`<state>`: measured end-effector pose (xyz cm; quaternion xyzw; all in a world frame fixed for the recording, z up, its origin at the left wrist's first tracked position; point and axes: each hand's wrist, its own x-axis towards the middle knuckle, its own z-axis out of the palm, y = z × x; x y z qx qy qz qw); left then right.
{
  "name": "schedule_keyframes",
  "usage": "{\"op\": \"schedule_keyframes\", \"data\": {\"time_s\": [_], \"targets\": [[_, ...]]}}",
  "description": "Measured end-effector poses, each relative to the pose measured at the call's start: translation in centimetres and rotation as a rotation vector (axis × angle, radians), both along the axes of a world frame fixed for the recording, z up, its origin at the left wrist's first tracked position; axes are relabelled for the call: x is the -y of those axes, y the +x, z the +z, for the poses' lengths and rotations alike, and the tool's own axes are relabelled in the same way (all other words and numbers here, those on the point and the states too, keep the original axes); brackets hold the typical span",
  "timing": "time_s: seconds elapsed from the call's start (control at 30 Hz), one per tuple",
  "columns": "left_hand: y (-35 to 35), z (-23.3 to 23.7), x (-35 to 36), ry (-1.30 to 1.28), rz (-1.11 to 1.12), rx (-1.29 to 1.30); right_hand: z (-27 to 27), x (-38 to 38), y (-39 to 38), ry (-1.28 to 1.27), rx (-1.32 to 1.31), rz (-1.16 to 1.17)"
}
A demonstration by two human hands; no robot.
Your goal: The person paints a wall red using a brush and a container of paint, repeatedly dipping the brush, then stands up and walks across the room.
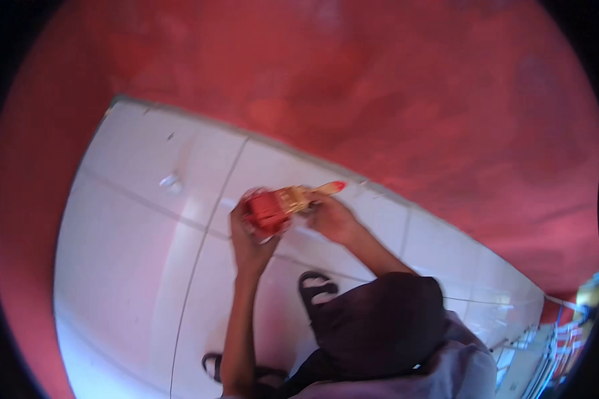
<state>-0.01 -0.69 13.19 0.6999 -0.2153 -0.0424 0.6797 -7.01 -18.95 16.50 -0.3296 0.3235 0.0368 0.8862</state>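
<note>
Container: A red-coated container (266, 213) sits within the left hand (249, 245), thumb and fingers curved around its sides, above the white tiled floor (126, 266); motion blur softens its outline.

Paintbrush: Pinched between the thumb and fingers of the right hand (331, 218), the paintbrush (297, 197) has its wide end at the container's right edge, its slim handle slanting up and right to a bright red tip. Whether its bristles touch the paint cannot be told.

Hands: Two, close together, the left around the container, the right beside it on the brush's side.

Count: One container, one paintbrush, two dark sandals (318, 287) and one small whitish scrap (172, 183).

Floor: The sandals are on the feet below the hands, one partly hidden behind the left forearm; the scrap lies well apart, to the upper left.

Wall: A red wall (353, 86), unevenly toned, meets the tiles along a slanting edge beyond the hands.
</note>
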Motion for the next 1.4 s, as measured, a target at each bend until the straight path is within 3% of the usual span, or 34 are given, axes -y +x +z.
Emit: {"op": "schedule_keyframes", "data": {"time_s": [0.43,0.67,0.83,0.93,0.97,1.1,1.4], "targets": [[3.5,8.0,-3.9,0.088,-0.180,0.035,7.9,-2.8,1.1,0.056,0.125,-0.096],[4.3,11.1,-4.2,0.027,-0.475,-0.079,12.3,-3.6,-1.9,-0.052,0.061,-0.179],[4.0,12.5,-2.0,-0.136,-0.672,-0.163,16.1,-4.2,-5.3,-0.108,0.098,-0.307],[3.7,14.3,-0.8,-0.145,-0.775,-0.102,18.0,-5.0,-7.5,-0.104,0.115,-0.416],[3.6,14.4,-0.4,-0.150,-0.779,0.034,18.3,-5.1,-8.4,-0.110,0.109,-0.453],[2.3,16.6,0.9,-0.093,-0.966,-0.013,20.4,-5.2,-11.8,-0.159,0.158,-0.525],[-0.3,17.4,3.9,-0.130,-0.996,-0.060,26.1,-4.2,-12.5,-0.363,0.014,-0.550]]}}
